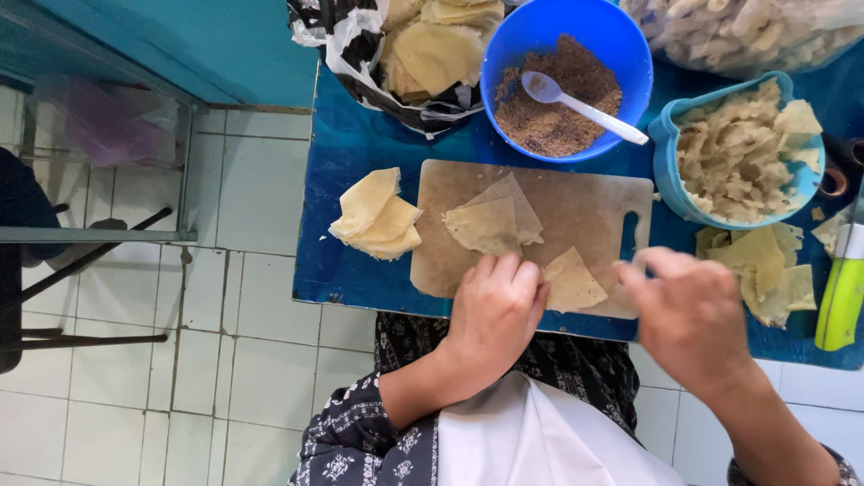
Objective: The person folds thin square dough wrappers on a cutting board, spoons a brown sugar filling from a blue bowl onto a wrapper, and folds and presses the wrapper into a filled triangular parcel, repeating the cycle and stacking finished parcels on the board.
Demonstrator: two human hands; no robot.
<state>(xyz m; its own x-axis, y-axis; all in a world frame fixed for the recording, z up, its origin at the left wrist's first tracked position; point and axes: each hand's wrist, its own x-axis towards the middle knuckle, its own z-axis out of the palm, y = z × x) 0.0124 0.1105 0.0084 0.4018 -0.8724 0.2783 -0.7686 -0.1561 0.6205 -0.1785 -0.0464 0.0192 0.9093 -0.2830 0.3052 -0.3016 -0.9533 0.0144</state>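
A pale triangular pastry sheet [572, 282] lies at the near edge of a worn wooden cutting board [585, 207]. My left hand [496, 309] rests on the board with curled fingers, touching that sheet's left side. Hovering at the board's right edge with fingers pinched together is my right hand [688, 313]; whether anything is between them I cannot tell. Two more folded sheets [493, 220] sit in the board's middle.
A stack of folded sheets [376, 217] lies left of the board on the blue table [342, 144]. Behind stand a blue bowl of brown filling [565, 76] with a white spoon [580, 105], a bag of wrappers [423, 54], a light-blue tub of scraps [738, 153], loose sheets [765, 265], and a green-handled knife [843, 292].
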